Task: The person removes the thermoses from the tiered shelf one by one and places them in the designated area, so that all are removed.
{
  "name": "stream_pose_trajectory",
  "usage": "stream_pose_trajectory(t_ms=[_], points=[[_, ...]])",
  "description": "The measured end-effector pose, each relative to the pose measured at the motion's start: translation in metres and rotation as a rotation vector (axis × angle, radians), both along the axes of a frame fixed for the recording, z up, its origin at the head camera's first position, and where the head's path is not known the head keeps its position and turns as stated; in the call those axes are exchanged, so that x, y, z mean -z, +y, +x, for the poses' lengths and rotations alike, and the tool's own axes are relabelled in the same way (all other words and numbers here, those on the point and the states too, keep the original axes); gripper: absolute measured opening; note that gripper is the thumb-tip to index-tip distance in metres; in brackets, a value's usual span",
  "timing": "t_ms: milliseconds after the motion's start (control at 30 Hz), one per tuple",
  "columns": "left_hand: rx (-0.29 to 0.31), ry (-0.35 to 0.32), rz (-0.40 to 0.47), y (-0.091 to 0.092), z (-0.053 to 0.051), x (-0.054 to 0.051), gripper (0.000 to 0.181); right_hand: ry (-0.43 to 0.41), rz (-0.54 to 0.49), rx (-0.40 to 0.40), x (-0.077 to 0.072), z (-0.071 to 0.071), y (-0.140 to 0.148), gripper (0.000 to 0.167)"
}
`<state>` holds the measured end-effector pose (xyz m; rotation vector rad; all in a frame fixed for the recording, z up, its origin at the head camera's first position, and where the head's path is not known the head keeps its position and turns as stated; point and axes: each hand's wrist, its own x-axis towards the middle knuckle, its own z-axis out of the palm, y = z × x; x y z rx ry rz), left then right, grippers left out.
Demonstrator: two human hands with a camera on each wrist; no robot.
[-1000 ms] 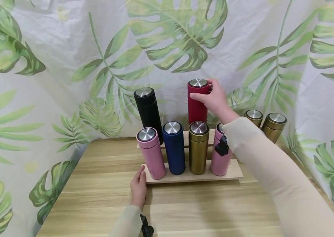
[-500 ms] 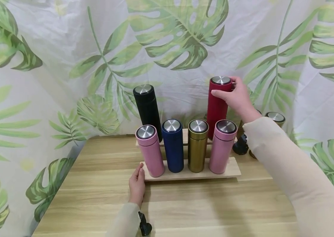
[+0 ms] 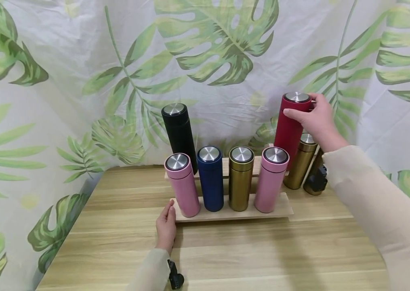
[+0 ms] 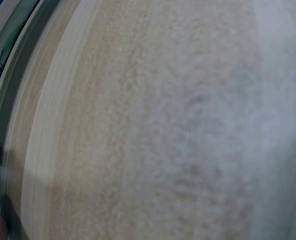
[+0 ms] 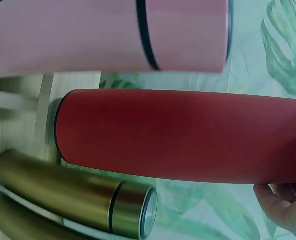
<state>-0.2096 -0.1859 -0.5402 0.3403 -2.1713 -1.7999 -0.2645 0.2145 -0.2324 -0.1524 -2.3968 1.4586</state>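
Near its lid, a tall red bottle (image 3: 291, 125) is gripped by my right hand (image 3: 315, 117) at the right end of the rack's back tier. The right wrist view has the red bottle (image 5: 178, 135) with fingers (image 5: 273, 202) at its upper part; whether its base touches the rack I cannot tell. My left hand (image 3: 166, 227) touches the left end of the wooden rack (image 3: 284, 206), beside a pink bottle (image 3: 184, 188). Also on the front tier are a blue bottle (image 3: 211, 182), a gold bottle (image 3: 240, 182) and another pink bottle (image 3: 270, 182).
A black bottle (image 3: 181, 137) stands at the back tier's left. Right of the rack, two gold bottles stand on the wooden table (image 3: 117, 226), one (image 3: 299, 165) partly behind the red bottle. A leaf-patterned cloth (image 3: 63, 101) hangs behind.
My right hand has carried the red bottle rightward, from behind the front gold bottle to beyond the right pink one. My left hand stays at the rack's left end.
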Motion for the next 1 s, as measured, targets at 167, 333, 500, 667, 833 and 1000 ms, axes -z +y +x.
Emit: stream_pose_trajectory(t_ms=[167, 333, 500, 667, 833, 1000], points=[[0.008, -0.012, 0.008, 0.000, 0.004, 0.000, 0.039, -0.001, 0.001, 0.019, 0.002, 0.005, 0.014, 0.077], [0.006, -0.010, 0.020, -0.001, 0.004, 0.001, 0.038, -0.014, 0.017, 0.051, 0.004, 0.014, 0.029, 0.078], [0.000, -0.003, 0.013, -0.001, 0.001, 0.002, 0.037, -0.058, 0.025, 0.094, 0.007, 0.024, 0.045, 0.078], [0.004, 0.006, 0.006, 0.000, -0.001, -0.001, 0.037, -0.075, 0.025, 0.129, 0.015, 0.031, 0.061, 0.080], [0.017, -0.004, -0.004, 0.000, 0.000, -0.002, 0.039, -0.084, 0.012, 0.145, 0.024, 0.035, 0.072, 0.085], [0.033, -0.032, -0.018, -0.002, 0.000, 0.000, 0.041, -0.097, -0.001, 0.140, 0.038, 0.042, 0.079, 0.086]])
